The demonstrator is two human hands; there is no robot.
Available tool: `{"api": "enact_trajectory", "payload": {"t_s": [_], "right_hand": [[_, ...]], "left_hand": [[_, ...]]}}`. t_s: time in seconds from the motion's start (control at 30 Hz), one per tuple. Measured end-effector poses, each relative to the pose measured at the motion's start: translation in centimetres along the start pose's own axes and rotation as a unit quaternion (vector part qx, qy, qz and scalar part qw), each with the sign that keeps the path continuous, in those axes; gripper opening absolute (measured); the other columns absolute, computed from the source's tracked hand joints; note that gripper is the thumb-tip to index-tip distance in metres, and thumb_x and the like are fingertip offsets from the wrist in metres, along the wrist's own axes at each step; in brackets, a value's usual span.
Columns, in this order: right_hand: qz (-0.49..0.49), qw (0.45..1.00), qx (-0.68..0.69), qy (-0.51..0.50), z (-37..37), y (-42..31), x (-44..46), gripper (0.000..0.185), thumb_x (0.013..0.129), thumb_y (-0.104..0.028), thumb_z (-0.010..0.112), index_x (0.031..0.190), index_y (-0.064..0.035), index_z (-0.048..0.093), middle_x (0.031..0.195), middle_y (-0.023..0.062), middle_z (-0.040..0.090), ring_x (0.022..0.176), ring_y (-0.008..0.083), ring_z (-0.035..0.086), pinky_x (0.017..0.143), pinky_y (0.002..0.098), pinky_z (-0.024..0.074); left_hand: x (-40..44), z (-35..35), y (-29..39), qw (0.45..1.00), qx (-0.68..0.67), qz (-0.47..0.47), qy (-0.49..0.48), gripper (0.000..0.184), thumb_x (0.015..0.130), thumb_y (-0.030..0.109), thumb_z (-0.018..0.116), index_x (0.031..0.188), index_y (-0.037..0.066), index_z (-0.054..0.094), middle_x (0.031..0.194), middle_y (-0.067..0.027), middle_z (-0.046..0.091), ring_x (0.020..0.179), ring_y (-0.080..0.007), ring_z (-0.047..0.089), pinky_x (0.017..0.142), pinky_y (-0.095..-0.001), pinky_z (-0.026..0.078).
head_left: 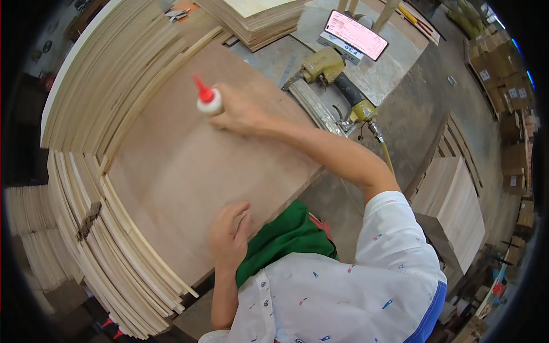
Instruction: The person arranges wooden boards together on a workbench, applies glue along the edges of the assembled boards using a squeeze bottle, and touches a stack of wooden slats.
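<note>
Right hand (237,113) wraps the red-nozzled squeeze bottle (210,102), probably light, soft-walled, best gripped round its body; left hand (230,234), fingers loosely parted, hangs over the plywood panel (166,166)!

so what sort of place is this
Likely a woodworking shop, judging by the stacked long pale wooden strips, the flat brown wooden board and what looks like a yellow-green and black nail gun.

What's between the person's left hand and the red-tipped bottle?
In the head view, just a bare stretch of wooden board between the left hand and the bottle, which the right hand grips.
</note>
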State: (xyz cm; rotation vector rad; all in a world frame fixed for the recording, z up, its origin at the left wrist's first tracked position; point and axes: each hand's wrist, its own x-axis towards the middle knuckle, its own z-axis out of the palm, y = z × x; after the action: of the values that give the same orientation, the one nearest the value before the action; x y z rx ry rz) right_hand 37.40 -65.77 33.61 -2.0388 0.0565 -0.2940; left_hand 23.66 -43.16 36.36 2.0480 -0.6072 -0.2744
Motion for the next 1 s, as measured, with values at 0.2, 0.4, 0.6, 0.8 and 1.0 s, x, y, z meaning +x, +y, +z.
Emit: {"api": "enact_trajectory", "payload": {"t_s": [0.2,0.4,0.6,0.8,1.0], "right_hand": [[-0.012,0.966,-0.219,-0.137,-9.7,1.7,3.2,0.042,0.08,-0.003,0.052,0.121,-0.0069,0.058,0.116,0.0153,0.06,0.109,0.033,0.056,0.091,0.0405,0.047],[0.005,0.875,-0.43,-0.22,-11.4,7.4,8.2,0.056,0.081,-0.002,0.045,0.134,-0.0195,0.051,0.112,0.0188,0.063,0.102,0.0352,0.061,0.082,0.0447,0.0507],[-0.058,0.851,-0.455,-0.256,-10.7,9.5,11.0,0.056,0.083,-0.005,0.046,0.135,-0.0237,0.049,0.093,0.0196,0.066,0.086,0.038,0.064,0.073,0.0467,0.0507],[-0.134,0.804,-0.51,-0.275,-13.2,8.8,10.1,0.036,0.082,-0.01,0.051,0.117,-0.016,0.061,0.096,0.0168,0.067,0.092,0.0358,0.064,0.076,0.0445,0.0523],[-0.159,0.859,-0.456,-0.172,-13.7,10.1,9.2,0.022,0.08,-0.013,0.059,0.1,-0.0062,0.065,0.109,0.0142,0.059,0.101,0.0337,0.058,0.084,0.0432,0.0485]], "left_hand": [[-1.1,0.2,-1.5,0.999,0.024,-0.009,-0.019,0.019,0.082,0.0,0.063,0.101,0.001,0.064,0.096,-0.0118,0.065,0.088,-0.025,0.063,0.079,-0.0326,0.049],[-1.9,0.5,-1.8,0.996,-0.015,-0.084,-0.011,0.019,0.081,-0.001,0.063,0.1,0.0,0.064,0.094,-0.0118,0.065,0.086,-0.0227,0.063,0.076,-0.03,0.049],[-2.1,1.2,-1.9,0.996,-0.019,-0.083,0.012,0.019,0.082,-0.002,0.063,0.101,0.0,0.064,0.093,-0.0113,0.065,0.082,-0.0204,0.063,0.073,-0.0282,0.05],[-2.1,1.7,-2.2,0.993,-0.041,-0.107,0.028,0.019,0.083,-0.003,0.062,0.102,0.001,0.065,0.092,-0.0101,0.064,0.081,-0.0179,0.062,0.071,-0.0265,0.049],[-2.1,2.1,-2.6,0.991,-0.049,-0.117,0.043,0.018,0.083,-0.003,0.062,0.101,0.001,0.065,0.091,-0.0096,0.064,0.08,-0.0172,0.061,0.071,-0.0261,0.049]]}}
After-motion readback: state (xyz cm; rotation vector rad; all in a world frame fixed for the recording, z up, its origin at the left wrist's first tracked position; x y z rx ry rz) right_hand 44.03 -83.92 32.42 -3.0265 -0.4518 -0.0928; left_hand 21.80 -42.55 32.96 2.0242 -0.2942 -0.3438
